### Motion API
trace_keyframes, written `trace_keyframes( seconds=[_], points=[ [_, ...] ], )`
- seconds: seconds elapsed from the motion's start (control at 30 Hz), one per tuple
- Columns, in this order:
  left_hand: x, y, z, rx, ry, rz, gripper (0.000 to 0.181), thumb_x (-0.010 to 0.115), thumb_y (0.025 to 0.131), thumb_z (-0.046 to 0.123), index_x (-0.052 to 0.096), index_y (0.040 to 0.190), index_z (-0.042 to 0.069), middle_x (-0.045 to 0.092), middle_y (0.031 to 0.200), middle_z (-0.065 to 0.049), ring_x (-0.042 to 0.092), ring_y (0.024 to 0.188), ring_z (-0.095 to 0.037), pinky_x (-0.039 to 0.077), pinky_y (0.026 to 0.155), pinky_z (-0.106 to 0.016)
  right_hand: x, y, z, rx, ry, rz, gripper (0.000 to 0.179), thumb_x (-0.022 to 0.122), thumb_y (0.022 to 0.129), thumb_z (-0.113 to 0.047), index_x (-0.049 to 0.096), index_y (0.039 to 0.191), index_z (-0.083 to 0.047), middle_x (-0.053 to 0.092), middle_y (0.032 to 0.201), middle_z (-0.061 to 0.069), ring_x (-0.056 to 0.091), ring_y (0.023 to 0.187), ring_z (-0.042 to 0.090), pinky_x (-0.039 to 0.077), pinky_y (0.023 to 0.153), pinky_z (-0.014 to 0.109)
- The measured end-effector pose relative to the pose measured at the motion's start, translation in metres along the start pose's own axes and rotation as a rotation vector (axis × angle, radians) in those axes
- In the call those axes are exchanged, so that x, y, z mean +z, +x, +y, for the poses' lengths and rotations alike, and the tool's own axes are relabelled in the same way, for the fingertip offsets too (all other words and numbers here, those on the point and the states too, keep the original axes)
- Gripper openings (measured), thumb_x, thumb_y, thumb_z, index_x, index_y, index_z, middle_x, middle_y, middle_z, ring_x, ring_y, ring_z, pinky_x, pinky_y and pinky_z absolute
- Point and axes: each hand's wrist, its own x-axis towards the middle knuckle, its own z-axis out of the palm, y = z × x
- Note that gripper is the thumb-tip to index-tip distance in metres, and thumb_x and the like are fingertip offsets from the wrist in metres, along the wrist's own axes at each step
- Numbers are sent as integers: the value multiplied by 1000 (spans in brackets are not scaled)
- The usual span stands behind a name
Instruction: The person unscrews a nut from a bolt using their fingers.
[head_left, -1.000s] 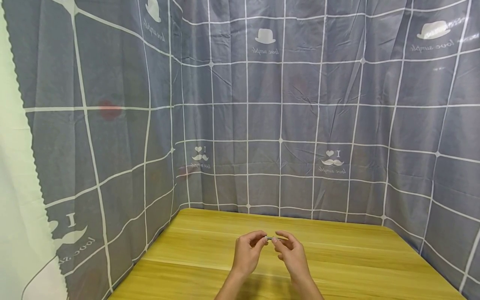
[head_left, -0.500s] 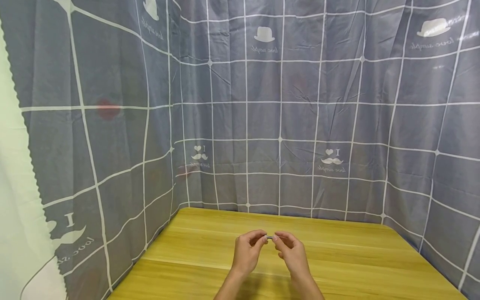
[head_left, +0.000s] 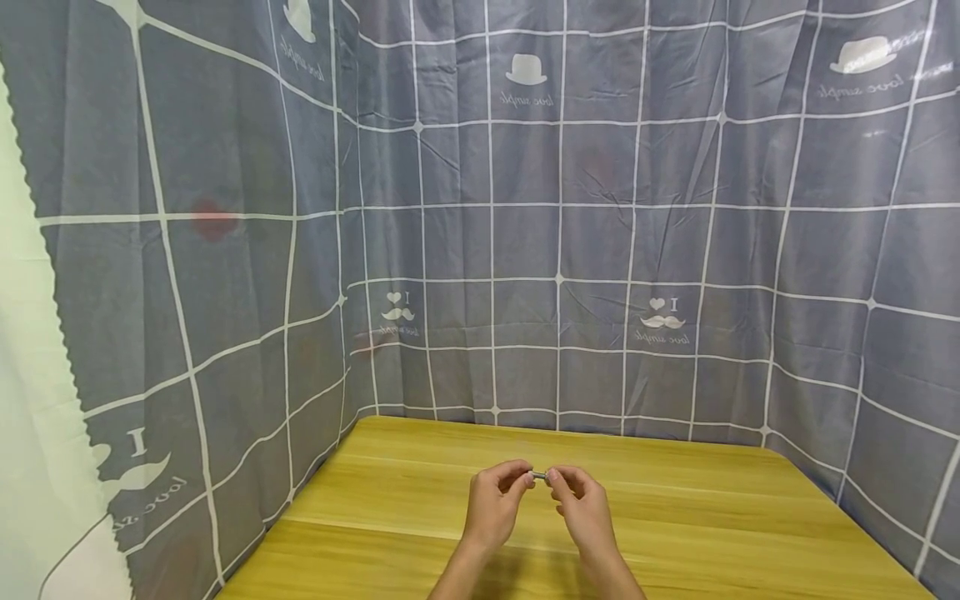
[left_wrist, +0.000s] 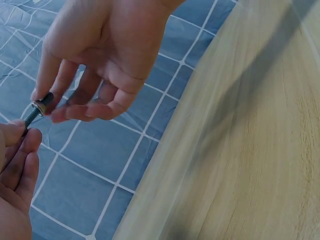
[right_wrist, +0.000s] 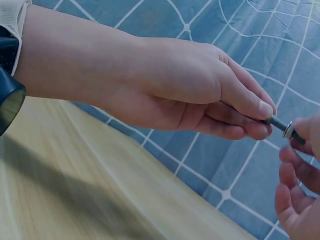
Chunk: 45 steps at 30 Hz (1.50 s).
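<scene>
A small metal bolt point(head_left: 539, 476) lies level between the two hands, held above the table. My left hand point(head_left: 492, 504) pinches one end of it between thumb and forefinger, so that end is hidden. At its other end, my right hand point(head_left: 585, 504) has thumb and forefinger around a silver ring-like part. In the left wrist view, the bolt point(left_wrist: 33, 116) shows a threaded shank, the ring and a dark tip beside the right hand point(left_wrist: 105, 55). The right wrist view shows the left hand point(right_wrist: 190, 82) gripping the shank, with the right hand point(right_wrist: 305, 175) at the ring.
The hands are over a yellow wood-grain table point(head_left: 420, 483). Grey curtains point(head_left: 525, 250) with white grid lines stand behind it and along both sides. A pale cloth edge point(head_left: 30, 375) hangs at the far left. A dark wrist device point(right_wrist: 9, 95) sits on the left wrist.
My right forefinger has drawn in from a raised, outstretched pose to the bolt's end. A little more of the shank shows between the hands. The left hand stays nearly still.
</scene>
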Motion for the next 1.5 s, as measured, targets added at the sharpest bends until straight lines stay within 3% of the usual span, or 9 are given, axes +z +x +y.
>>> trace_keyframes(
  seconds=[0.1,0.2,0.33,0.5,0.73,0.87,1.0,1.17,1.5],
  points=[
    [0,0,1,3,3,10,8,71,98,3,77,102,0,76,92,-6,74,82,-21,58,76,-27,0,0,1,-32,1,3,24,65,105,-18,69,116,3,71,111,12,62,99,25,52,84,39],
    [0,1,1,2,6,16,8,71,97,2,77,102,0,77,93,-7,74,83,-19,58,76,-27,0,0,1,-51,19,-9,24,68,102,-12,68,121,2,69,118,14,64,103,26,52,86,40],
    [-1,1,3,-18,6,18,7,72,97,4,77,102,2,77,92,-4,74,83,-18,57,76,-27,1,0,1,-41,13,10,31,69,102,-18,66,127,1,68,121,14,64,103,24,53,88,45],
    [-2,1,3,-22,7,19,8,72,97,3,77,102,1,77,93,-5,74,84,-18,57,77,-27,1,1,2,-42,4,20,24,68,103,-18,71,117,2,72,110,10,62,98,20,51,83,39],
    [-2,1,3,-10,-7,14,8,71,98,4,77,102,1,76,92,-7,74,83,-19,57,76,-27,2,-1,0,-39,26,21,32,69,102,-18,66,128,2,70,121,15,65,105,25,52,86,39],
    [-2,1,2,11,-3,13,8,71,98,4,77,102,0,76,92,-7,74,82,-20,57,76,-27,2,-1,-1,-25,1,46,31,69,103,-23,70,119,3,72,109,10,62,97,21,52,82,38],
    [-1,0,1,29,0,21,9,70,98,3,76,103,-1,76,91,-8,74,81,-20,58,75,-28,1,-1,-1,-42,5,27,22,71,101,-15,72,115,2,72,109,10,63,99,20,51,83,37],
    [-3,1,2,-2,-5,19,8,70,98,4,77,103,1,76,91,-6,74,82,-22,57,76,-27,1,0,-1,-43,20,27,28,70,101,-18,68,123,0,70,119,12,64,106,25,51,86,39],
    [-3,1,2,-29,-12,9,7,72,98,5,77,101,3,76,93,-7,74,83,-20,56,77,-27,2,1,1,-26,2,32,24,68,103,-19,72,115,2,72,105,9,61,93,20,50,79,36]
  ],
)
